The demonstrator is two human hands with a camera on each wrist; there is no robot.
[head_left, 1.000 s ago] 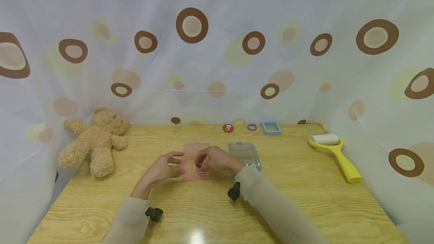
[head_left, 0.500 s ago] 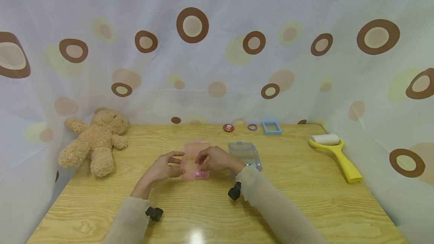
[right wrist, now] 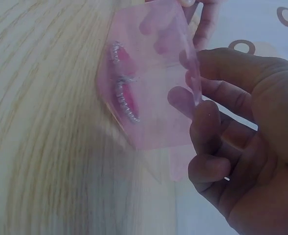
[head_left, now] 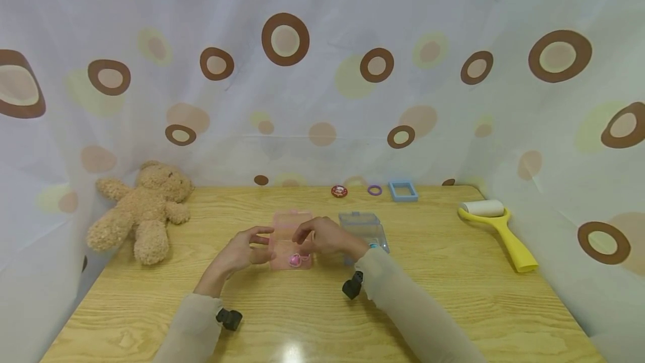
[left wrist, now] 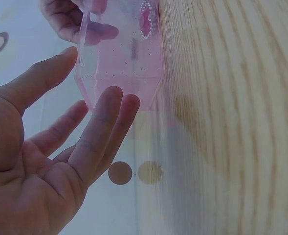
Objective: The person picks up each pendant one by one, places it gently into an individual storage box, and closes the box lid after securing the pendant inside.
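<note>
A see-through pink box [head_left: 280, 263] stands on the table with its lid raised at the back. In it lies a pink ornament [head_left: 295, 260] with a silvery beaded edge, low near the front wall. My left hand [head_left: 243, 250] is at the box's left side, fingers spread and fingertips right at the wall [left wrist: 119, 63]. Over the right rim my right hand [head_left: 325, 236] bends its fingers loosely, nothing held between them; its fingertips [right wrist: 205, 115] are beside the wall in the right wrist view. To the right, partly behind my right forearm, stands an open clear bluish box [head_left: 370, 231] with a blue item [head_left: 373, 245] inside.
A teddy bear [head_left: 146, 212] lies at the left. Along the back edge are a red round badge [head_left: 339, 191], a purple ring [head_left: 374, 190] and a light blue square frame [head_left: 403, 198]. A yellow-handled lint roller [head_left: 511, 242] lies at the right. A patterned curtain [head_left: 322, 99] hangs behind.
My right hand has let go of the pink ornament, which now lies in the pink box. That hand has moved slightly right. My left hand stays put.
</note>
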